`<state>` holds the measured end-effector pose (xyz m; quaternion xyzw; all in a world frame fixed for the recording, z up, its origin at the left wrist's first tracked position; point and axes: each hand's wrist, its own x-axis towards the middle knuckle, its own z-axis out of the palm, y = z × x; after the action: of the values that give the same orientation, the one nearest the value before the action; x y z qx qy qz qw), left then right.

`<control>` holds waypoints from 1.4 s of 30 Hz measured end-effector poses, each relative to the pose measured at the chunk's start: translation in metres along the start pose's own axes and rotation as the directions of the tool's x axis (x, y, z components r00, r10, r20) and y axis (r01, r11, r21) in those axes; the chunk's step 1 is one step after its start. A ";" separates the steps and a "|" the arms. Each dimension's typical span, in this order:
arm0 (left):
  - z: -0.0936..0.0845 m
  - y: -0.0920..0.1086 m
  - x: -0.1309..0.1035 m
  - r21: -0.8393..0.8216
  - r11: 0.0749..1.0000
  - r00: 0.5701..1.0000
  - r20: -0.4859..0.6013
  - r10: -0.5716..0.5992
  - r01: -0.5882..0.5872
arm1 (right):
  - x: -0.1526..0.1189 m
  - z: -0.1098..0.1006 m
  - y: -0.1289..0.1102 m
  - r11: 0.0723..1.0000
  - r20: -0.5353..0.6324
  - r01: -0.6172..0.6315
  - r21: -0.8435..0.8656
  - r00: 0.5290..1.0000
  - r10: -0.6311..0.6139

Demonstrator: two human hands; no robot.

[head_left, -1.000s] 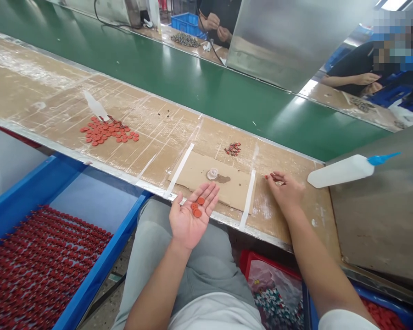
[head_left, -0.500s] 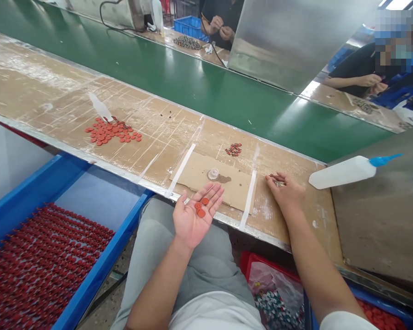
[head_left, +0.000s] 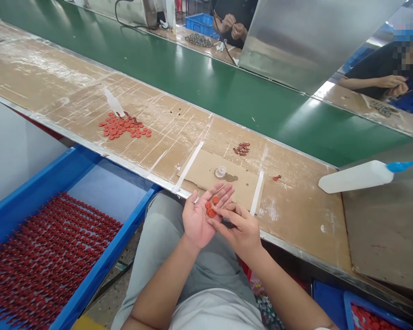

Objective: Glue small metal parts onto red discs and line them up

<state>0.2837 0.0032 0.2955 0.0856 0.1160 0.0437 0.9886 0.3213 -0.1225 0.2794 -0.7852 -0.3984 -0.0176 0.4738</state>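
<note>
Palm up and fingers stretched out, my left hand (head_left: 204, 217) holds several small round red discs (head_left: 211, 212) on the palm. Over it comes my right hand (head_left: 241, 227), its thumb and forefinger at the edge of one disc. Something small and shiny shows under the curled fingers of the right hand; its kind is unclear. A small clear round cup (head_left: 220, 172) stands beyond the hands on a cardboard sheet (head_left: 203, 167). A single small red-and-dark piece (head_left: 277, 177) lies to the right, and a little pile of similar pieces (head_left: 242, 149) farther back.
More red discs (head_left: 115, 128) lie at left beside a translucent bottle (head_left: 114, 101). A white bottle with blue nozzle (head_left: 359, 178) leans at right. A blue tray (head_left: 67, 158) holds rows of red pieces. Beyond the green belt (head_left: 179, 78), co-workers' hands (head_left: 234, 26) work.
My right hand has come left from the worktop to the discs in my left palm. A small red-and-dark piece now lies where it was. The view has shifted slightly.
</note>
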 end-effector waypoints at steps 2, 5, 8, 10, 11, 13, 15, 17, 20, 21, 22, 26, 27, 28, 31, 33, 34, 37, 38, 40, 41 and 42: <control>0.000 -0.001 -0.001 0.005 1.000 1.000 0.000 0.007 -0.007 | 0.003 0.003 0.002 0.996 0.002 -0.035 0.080 0.999 0.035; 0.000 -0.002 -0.002 -0.004 1.000 1.000 -0.011 0.018 -0.018 | 0.005 0.002 0.002 0.986 0.030 -0.090 0.140 0.996 0.086; 0.000 -0.002 -0.002 -0.013 1.000 1.000 -0.021 0.010 -0.010 | 0.005 -0.003 0.001 0.987 0.025 -0.002 0.160 1.000 -0.002; -0.001 -0.002 -0.002 -0.019 1.000 1.000 -0.024 0.005 -0.005 | 0.004 -0.010 0.002 0.983 -0.003 0.158 0.093 0.987 -0.159; -0.002 -0.001 -0.002 -0.013 1.000 1.000 -0.027 -0.002 0.002 | 0.003 -0.014 0.003 0.969 -0.015 0.243 0.030 0.970 -0.243; -0.005 -0.001 -0.002 0.017 1.000 0.999 -0.036 -0.026 0.026 | 0.002 -0.023 0.005 0.915 -0.033 0.381 -0.129 0.921 -0.388; -0.007 -0.001 -0.002 0.062 0.996 0.998 -0.033 -0.058 0.059 | 0.002 -0.031 0.008 0.852 -0.054 0.453 -0.264 0.875 -0.482; -0.008 -0.003 -0.002 0.107 0.991 0.997 -0.001 -0.082 0.082 | 0.001 -0.036 0.011 0.803 -0.072 0.475 -0.359 0.844 -0.532; -0.009 -0.007 -0.002 0.180 0.978 0.989 0.078 -0.123 0.108 | 0.002 -0.041 0.016 0.765 -0.107 0.453 -0.458 0.826 -0.553; -0.009 -0.009 -0.003 0.197 0.973 0.986 0.096 -0.139 0.118 | 0.002 -0.042 0.017 0.763 -0.117 0.436 -0.478 0.829 -0.547; -0.010 -0.011 -0.003 0.207 0.970 0.983 0.104 -0.154 0.130 | 0.003 -0.043 0.019 0.768 -0.127 0.419 -0.484 0.835 -0.536; -0.014 -0.015 -0.002 0.255 0.950 0.975 0.083 -0.207 0.180 | 0.006 -0.046 0.025 0.850 -0.163 0.377 -0.368 0.874 -0.458; -0.015 -0.015 -0.001 0.269 0.945 0.973 0.080 -0.215 0.187 | 0.007 -0.047 0.026 0.871 -0.165 0.366 -0.329 0.885 -0.435; -0.015 -0.016 -0.001 0.276 0.942 0.973 0.078 -0.219 0.190 | 0.009 -0.047 0.027 0.885 -0.159 0.356 -0.299 0.896 -0.414; -0.017 -0.016 0.002 0.244 0.956 0.981 0.059 -0.184 0.164 | 0.016 -0.047 0.027 0.891 -0.118 0.348 -0.291 0.911 -0.395; -0.017 -0.016 0.004 0.224 0.965 0.989 0.039 -0.146 0.133 | 0.020 -0.047 0.025 0.865 -0.088 0.364 -0.347 0.905 -0.416; -0.017 -0.016 0.004 0.223 0.967 0.991 0.032 -0.131 0.120 | 0.022 -0.047 0.024 0.847 -0.071 0.372 -0.380 0.901 -0.428; -0.016 -0.015 0.005 0.231 0.969 0.995 0.014 -0.100 0.094 | 0.027 -0.047 0.022 0.808 -0.025 0.395 -0.437 0.892 -0.451; -0.016 -0.015 0.005 0.228 0.970 0.996 0.006 -0.090 0.086 | 0.029 -0.047 0.022 0.806 -0.018 0.400 -0.436 0.892 -0.452; -0.016 -0.014 0.005 0.215 0.974 0.997 -0.016 -0.069 0.071 | 0.032 -0.046 0.021 0.813 -0.010 0.402 -0.421 0.894 -0.448; -0.017 -0.014 0.005 0.209 0.976 0.998 -0.028 -0.059 0.064 | 0.033 -0.045 0.020 0.816 -0.009 0.402 -0.416 0.895 -0.445; -0.017 -0.013 0.006 0.202 0.978 0.998 -0.039 -0.051 0.058 | 0.034 -0.044 0.019 0.817 -0.009 0.400 -0.415 0.896 -0.444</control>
<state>0.2859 -0.0062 0.2752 0.1821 0.1388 0.0061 0.9734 0.3720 -0.1391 0.3035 -0.7554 -0.5246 -0.2452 0.3067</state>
